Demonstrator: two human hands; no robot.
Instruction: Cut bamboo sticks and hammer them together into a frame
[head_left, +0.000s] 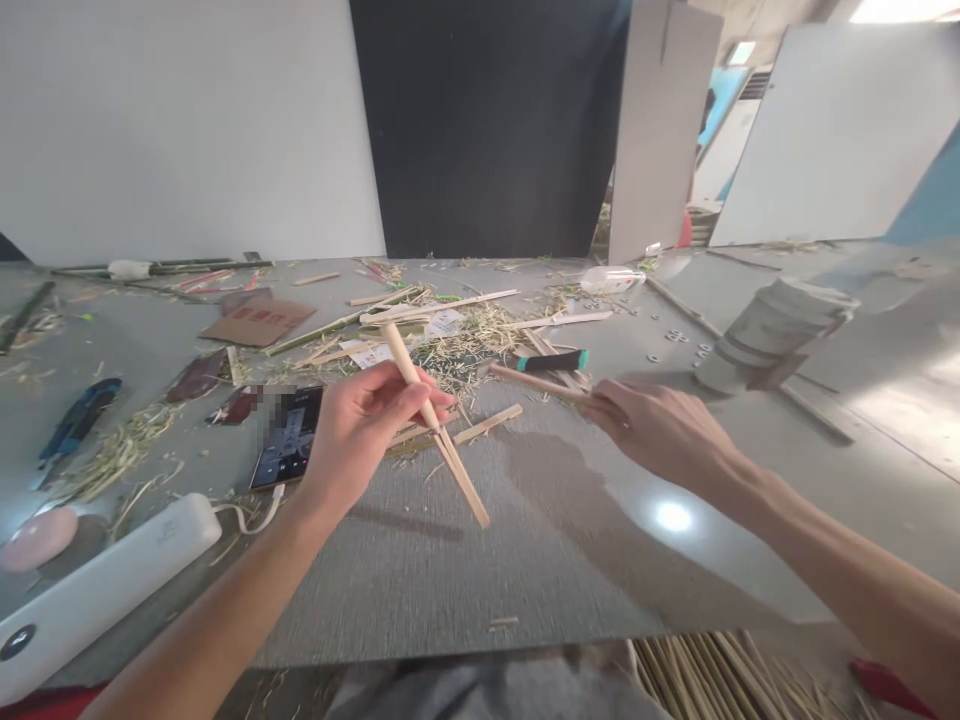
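A dark panel (491, 130) was set up at the far edge of the table (570, 590). Near the front left corner a long white device (112, 600) had been laid, and toward the right edge a pale cylinder (772, 335) was placed. Between them, a pale stick (409, 368) was pinched by the closed fingertips of the left hand (379, 405), raised above the table's front half; its lower end appeared split, though the join was partly hidden. A thinner wooden strip (532, 381) was gripped in the closed right hand (656, 425), seemingly near its end. Behind both, shavings (480, 335) were scattered toward the far edge.
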